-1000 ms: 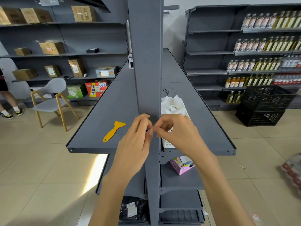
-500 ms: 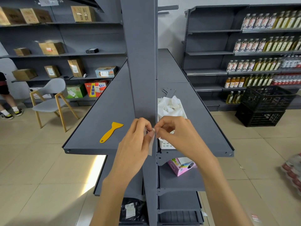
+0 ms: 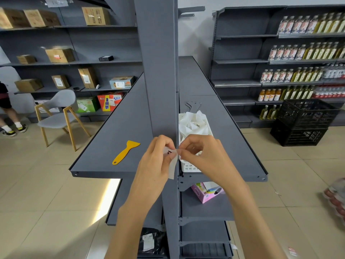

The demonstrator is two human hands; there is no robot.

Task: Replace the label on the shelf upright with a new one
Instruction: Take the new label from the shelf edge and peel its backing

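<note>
Shop aisle around a grey chair (image 3: 59,109)

The chair stood on a beige tiled floor (image 3: 37,184), just in front of grey wall shelving (image 3: 74,62) bearing cardboard boxes (image 3: 59,55). Far to its right, more shelves held bottles (image 3: 291,75) above stacked black crates (image 3: 304,122). A bright light patch (image 3: 108,199) lay on the tiles nearer than the chair.

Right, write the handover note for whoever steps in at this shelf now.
Left hand: pinches the small white label in front of the grey metal shelf upright.
Right hand: grip on the white backing strip, which hangs down from the label.
Yellow plastic scraper lies unused on the grey shelf to the left. White plastic basket of paper scraps sits to the right of the upright.
Done: the upright face above the hands shows no label.
Left: finish separating the backing, stick the new label on the upright, probably drop the backing in the basket.
</note>
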